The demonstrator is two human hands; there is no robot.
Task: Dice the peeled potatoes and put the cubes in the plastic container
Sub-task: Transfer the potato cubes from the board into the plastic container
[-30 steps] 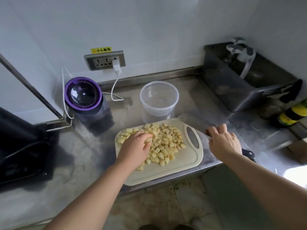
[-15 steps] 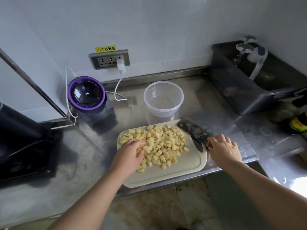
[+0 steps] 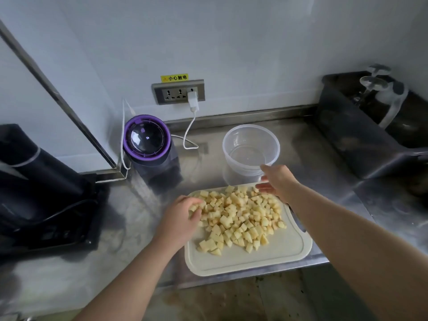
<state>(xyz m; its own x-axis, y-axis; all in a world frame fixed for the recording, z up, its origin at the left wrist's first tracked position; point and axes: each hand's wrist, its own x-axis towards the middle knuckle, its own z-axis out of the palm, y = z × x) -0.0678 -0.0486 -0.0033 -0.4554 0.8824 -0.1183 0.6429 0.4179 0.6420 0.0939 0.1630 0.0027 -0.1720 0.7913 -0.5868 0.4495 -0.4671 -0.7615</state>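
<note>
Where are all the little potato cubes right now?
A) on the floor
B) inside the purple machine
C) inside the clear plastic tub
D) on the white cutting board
D: the potato cubes lie in a heap on the white cutting board, and the clear plastic tub behind the board has none in it.

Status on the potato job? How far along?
Done: dicing, judging by the potato cubes heaped on the cutting board. In hand: left hand curls round a few cubes at the heap's left edge; right hand, open, reaches toward the near rim of the plastic container. Left: the whole transfer, since the container holds no cubes.
</note>
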